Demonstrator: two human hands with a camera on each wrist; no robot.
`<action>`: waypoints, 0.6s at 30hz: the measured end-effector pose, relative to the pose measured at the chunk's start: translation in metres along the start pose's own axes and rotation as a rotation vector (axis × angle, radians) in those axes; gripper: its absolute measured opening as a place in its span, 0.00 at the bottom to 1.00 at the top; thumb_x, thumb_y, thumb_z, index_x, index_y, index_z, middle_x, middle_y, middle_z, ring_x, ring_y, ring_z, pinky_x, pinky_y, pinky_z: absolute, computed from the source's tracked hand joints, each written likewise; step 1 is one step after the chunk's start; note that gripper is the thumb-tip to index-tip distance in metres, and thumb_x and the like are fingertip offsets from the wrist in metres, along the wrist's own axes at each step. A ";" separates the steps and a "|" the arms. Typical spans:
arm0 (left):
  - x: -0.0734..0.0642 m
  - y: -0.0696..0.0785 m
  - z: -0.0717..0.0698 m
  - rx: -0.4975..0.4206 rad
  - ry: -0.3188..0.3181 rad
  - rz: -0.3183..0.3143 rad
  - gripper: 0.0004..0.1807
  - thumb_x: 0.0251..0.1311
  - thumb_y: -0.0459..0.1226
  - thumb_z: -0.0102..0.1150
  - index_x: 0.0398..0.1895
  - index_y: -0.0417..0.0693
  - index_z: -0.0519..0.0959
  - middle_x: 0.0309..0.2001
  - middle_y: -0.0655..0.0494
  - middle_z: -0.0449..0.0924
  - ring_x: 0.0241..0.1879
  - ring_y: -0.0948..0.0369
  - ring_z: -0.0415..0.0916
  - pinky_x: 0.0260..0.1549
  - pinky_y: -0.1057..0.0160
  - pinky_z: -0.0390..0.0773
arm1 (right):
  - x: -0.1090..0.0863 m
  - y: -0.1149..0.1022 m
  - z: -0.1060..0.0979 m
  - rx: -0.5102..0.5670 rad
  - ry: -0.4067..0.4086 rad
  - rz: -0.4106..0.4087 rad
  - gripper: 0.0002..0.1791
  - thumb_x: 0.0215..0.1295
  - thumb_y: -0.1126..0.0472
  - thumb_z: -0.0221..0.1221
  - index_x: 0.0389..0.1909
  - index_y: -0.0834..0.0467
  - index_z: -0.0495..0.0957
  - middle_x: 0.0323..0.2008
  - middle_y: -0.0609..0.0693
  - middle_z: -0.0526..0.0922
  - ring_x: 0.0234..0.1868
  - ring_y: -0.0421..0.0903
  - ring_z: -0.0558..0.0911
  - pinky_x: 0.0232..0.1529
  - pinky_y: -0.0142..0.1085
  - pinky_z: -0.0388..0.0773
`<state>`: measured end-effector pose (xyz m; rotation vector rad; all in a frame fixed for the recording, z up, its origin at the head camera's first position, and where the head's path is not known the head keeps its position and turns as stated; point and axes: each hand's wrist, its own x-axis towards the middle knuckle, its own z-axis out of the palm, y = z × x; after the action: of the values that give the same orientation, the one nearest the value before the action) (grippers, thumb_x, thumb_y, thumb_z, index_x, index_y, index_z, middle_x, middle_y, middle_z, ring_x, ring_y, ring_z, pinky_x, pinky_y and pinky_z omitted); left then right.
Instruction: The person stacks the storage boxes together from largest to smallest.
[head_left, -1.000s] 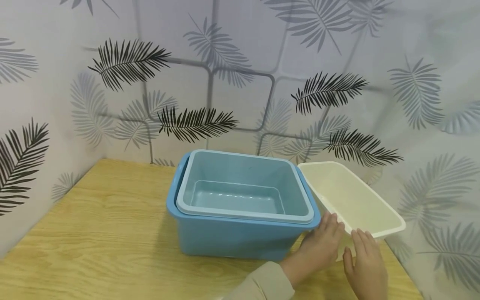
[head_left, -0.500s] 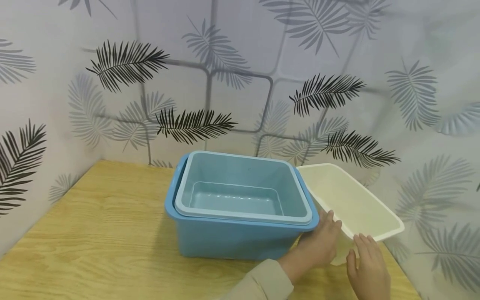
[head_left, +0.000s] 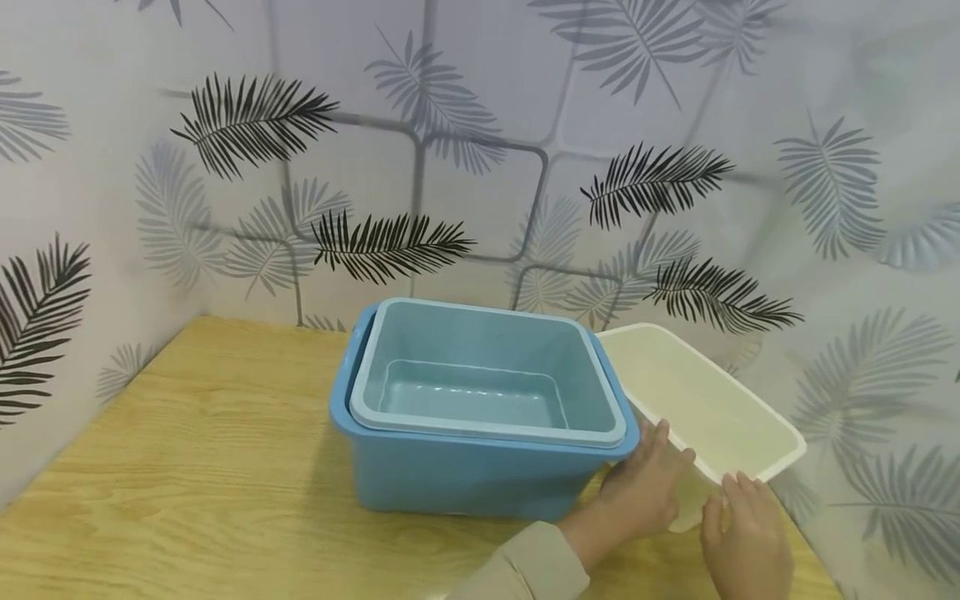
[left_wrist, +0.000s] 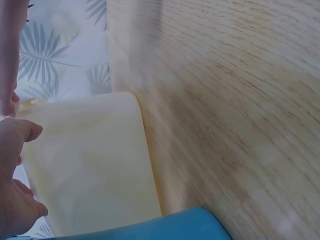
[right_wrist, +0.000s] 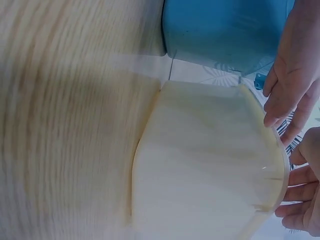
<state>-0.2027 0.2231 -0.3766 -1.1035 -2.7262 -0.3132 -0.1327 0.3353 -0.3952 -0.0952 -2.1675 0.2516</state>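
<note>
A cream plastic bin [head_left: 720, 400] stands at the right of the table, its lower wall hidden by the hands in the head view. My left hand [head_left: 637, 487] lies along its near side, with fingertips at the rim and the thumb spread. Further right, my right hand [head_left: 750, 533] touches the near corner of the rim with extended fingers, its thumb a little apart. The right wrist view shows the bin's outer wall [right_wrist: 210, 155] with both hands at the rim.
To the left, a large blue bin [head_left: 465, 479] holds a paler blue bin [head_left: 480, 404] nested in it. The wooden table [head_left: 187, 467] backs onto a leaf-patterned cloth [head_left: 480, 125]. The cream bin stands close against the blue one and near the right table edge.
The cream bin has turned slightly and edged left and nearer me. My right hand has moved slightly right and down; the left thumb has spread wider. The blue bins stay put.
</note>
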 end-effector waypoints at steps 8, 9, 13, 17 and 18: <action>0.000 0.006 -0.002 0.010 -0.036 0.021 0.38 0.54 0.48 0.60 0.69 0.73 0.55 0.73 0.50 0.48 0.72 0.49 0.46 0.69 0.61 0.53 | 0.000 0.007 -0.003 -0.048 0.018 0.078 0.13 0.51 0.71 0.56 0.39 0.73 0.77 0.44 0.72 0.78 0.45 0.70 0.76 0.35 0.62 0.74; 0.001 0.007 -0.002 0.020 -0.039 0.024 0.39 0.54 0.48 0.60 0.69 0.73 0.55 0.73 0.50 0.48 0.72 0.49 0.47 0.69 0.61 0.53 | 0.000 0.007 -0.004 -0.052 0.013 0.085 0.13 0.51 0.71 0.56 0.39 0.74 0.77 0.43 0.73 0.78 0.45 0.70 0.76 0.35 0.62 0.74; 0.004 0.006 -0.002 0.150 -0.050 0.026 0.37 0.57 0.50 0.57 0.69 0.69 0.55 0.72 0.55 0.51 0.72 0.51 0.47 0.69 0.59 0.53 | 0.001 0.004 -0.005 -0.035 -0.009 0.134 0.14 0.53 0.70 0.55 0.40 0.75 0.77 0.44 0.73 0.77 0.46 0.70 0.75 0.39 0.62 0.74; 0.010 0.002 -0.003 0.334 -0.067 0.015 0.34 0.61 0.53 0.49 0.70 0.64 0.54 0.72 0.59 0.53 0.72 0.52 0.47 0.69 0.51 0.48 | 0.001 0.000 -0.001 -0.010 -0.033 0.050 0.17 0.49 0.71 0.57 0.41 0.77 0.75 0.44 0.75 0.76 0.48 0.71 0.73 0.46 0.64 0.71; 0.010 0.001 -0.003 0.396 -0.075 0.024 0.34 0.62 0.55 0.47 0.71 0.63 0.54 0.72 0.60 0.53 0.72 0.53 0.46 0.69 0.49 0.47 | 0.001 -0.002 0.000 -0.005 -0.039 0.010 0.17 0.49 0.72 0.58 0.41 0.78 0.75 0.44 0.75 0.76 0.48 0.72 0.73 0.47 0.64 0.71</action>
<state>-0.2087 0.2300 -0.3712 -1.0486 -2.6693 0.2682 -0.1334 0.3340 -0.3941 -0.1041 -2.2071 0.2557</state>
